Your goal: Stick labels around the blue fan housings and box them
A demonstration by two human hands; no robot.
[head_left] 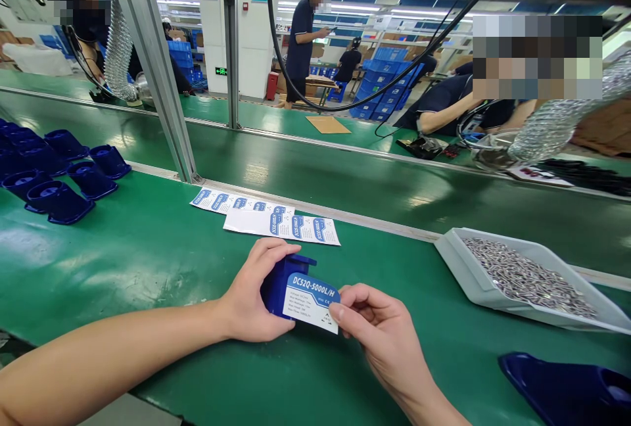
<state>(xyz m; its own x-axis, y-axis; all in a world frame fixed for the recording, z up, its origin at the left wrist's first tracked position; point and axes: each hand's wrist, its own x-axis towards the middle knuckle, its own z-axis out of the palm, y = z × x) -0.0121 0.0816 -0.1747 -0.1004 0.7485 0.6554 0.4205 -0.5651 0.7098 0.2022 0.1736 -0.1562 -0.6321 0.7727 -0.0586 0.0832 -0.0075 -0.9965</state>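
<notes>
Left hand (249, 298) curls fingers around blue part (279, 284); right hand (384, 327) pinches label (309, 304) at its three o'clock edge.

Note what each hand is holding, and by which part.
The left hand holds the blue housing around its left side, between thumb and fingers; the right hand pinches the printed label by its right end, thumb on the printed face.
</notes>
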